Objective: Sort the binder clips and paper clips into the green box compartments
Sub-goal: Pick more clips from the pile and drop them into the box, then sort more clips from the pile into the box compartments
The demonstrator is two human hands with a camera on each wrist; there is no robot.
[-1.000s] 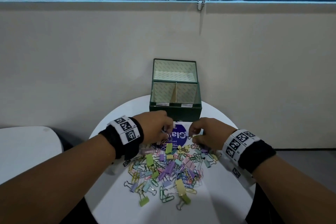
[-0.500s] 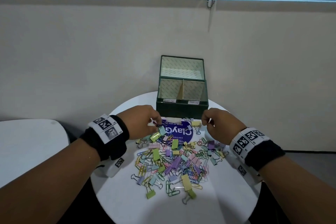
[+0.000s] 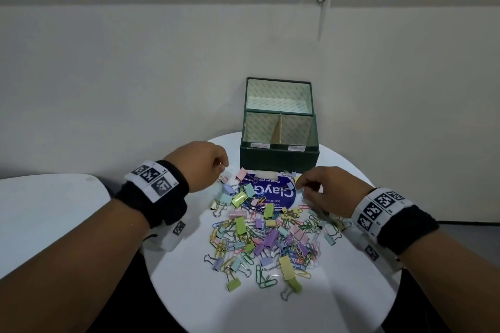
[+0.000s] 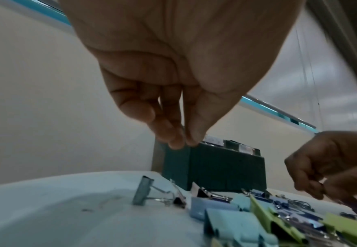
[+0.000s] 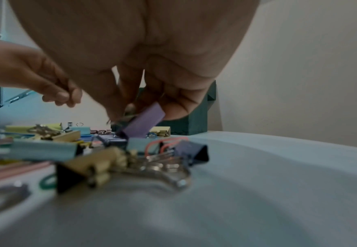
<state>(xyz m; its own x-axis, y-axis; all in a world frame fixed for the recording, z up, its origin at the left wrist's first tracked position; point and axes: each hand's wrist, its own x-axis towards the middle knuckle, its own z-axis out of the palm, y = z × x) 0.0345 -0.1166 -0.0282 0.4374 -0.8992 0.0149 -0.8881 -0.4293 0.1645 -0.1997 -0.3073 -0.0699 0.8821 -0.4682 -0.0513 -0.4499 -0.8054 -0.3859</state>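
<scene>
The green box (image 3: 278, 161) stands open at the table's far edge, with two front compartments split by a divider, both looking empty. It also shows as the green box (image 4: 226, 168) and the green box (image 5: 194, 123). A heap of pastel binder clips and paper clips (image 3: 265, 232) lies in front of it. My right hand (image 3: 300, 186) hovers at the heap's far right and pinches a purple binder clip (image 5: 143, 120) by its wire handles. My left hand (image 3: 223, 170) is just left of the box, its fingertips (image 4: 183, 142) pressed together with no clip showing between them.
A round purple printed sticker (image 3: 273, 193) lies under the far clips. The round white table (image 3: 189, 278) has a curved edge close on each side. A second white table (image 3: 40, 211) stands to the left. The box lid (image 3: 278, 94) leans upright against the wall.
Both hands have moved apart from the heap's middle toward the box. The left hand has risen a little off the clips. The right hand has lifted the purple binder clip.
</scene>
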